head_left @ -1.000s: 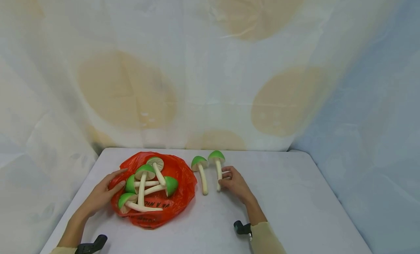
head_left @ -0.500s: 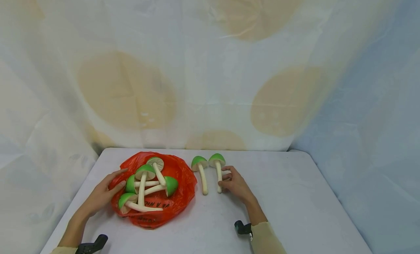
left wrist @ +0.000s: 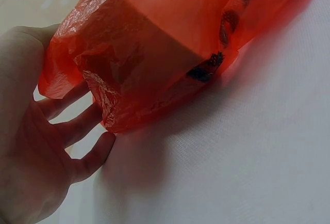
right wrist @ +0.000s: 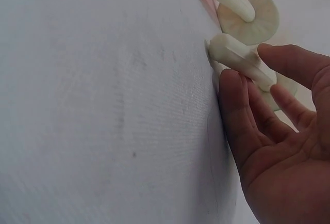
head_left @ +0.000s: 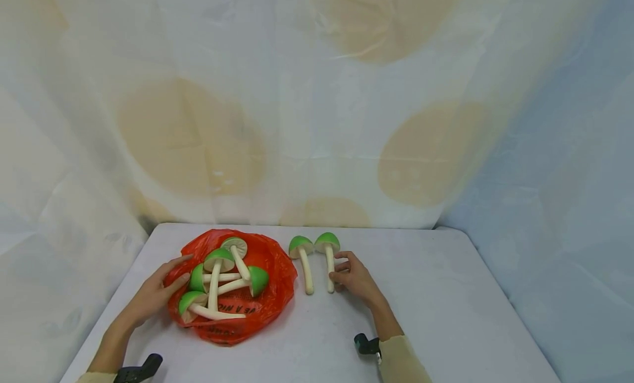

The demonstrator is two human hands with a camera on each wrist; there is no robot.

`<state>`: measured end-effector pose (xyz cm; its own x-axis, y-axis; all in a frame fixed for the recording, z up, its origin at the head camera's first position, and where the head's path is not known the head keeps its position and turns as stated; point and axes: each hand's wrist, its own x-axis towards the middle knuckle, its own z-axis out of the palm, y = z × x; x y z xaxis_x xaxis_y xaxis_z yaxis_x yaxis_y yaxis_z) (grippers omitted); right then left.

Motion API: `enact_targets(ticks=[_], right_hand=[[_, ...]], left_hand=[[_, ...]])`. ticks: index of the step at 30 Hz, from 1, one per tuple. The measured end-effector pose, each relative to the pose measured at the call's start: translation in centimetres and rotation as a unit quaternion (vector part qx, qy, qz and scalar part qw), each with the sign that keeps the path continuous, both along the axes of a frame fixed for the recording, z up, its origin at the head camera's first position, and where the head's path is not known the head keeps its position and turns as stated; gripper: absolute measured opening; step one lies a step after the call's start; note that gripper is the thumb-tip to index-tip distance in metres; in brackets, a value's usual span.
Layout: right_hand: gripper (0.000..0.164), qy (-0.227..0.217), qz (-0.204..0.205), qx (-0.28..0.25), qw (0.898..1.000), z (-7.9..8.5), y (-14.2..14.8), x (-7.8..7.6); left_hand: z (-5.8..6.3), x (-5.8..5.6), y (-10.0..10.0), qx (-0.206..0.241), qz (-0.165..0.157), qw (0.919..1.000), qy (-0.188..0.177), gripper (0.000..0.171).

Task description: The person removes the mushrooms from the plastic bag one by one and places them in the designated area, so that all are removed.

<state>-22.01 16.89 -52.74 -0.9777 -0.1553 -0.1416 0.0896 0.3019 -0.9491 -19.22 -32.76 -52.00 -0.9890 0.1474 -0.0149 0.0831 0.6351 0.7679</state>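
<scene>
Head view: a person's bare hands work over a white tabletop (head_left: 436, 295) before a pale cloth backdrop (head_left: 297, 124) with tan spots. The left hand (head_left: 151, 293), fingers spread, rests against the left side of a red plastic bag (head_left: 282, 284) with dark lettering. In the bag's wide mouth lie five green-capped mushrooms (head_left: 216, 284), their pale stems crossing. Just right of the bag, a loose mushroom (head_left: 308, 273) lies with its cap toward the back edge. Beside it, the right hand (head_left: 358, 278) pinches the lower stem of a similar one, the pinched mushroom (head_left: 330, 262), whose cap also points toward the back.

Left wrist view: three fingers, well separated, touch the bag's outer side; the thumb's tip is hidden behind the red film.

Right wrist view: the pinched stem sits between the digits near the tabletop, with the loose mushroom and a bit of red bag beyond.
</scene>
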Motion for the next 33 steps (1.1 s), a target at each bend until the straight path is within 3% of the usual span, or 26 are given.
enact_targets(ticks=[18, 33], right_hand=[[0.045, 0.038, -0.023, 0.016, 0.999, -0.32, -0.31, -0.38], [0.035, 0.038, -0.011, 0.053, 0.998, -0.38, -0.44, -0.16]], left_hand=[[0.44, -0.26, 0.35, -0.008, 0.001, 1.0000, -0.005, 0.063], [0.01, 0.02, 0.09, -0.009, 0.001, 0.9999, -0.009, 0.064]])
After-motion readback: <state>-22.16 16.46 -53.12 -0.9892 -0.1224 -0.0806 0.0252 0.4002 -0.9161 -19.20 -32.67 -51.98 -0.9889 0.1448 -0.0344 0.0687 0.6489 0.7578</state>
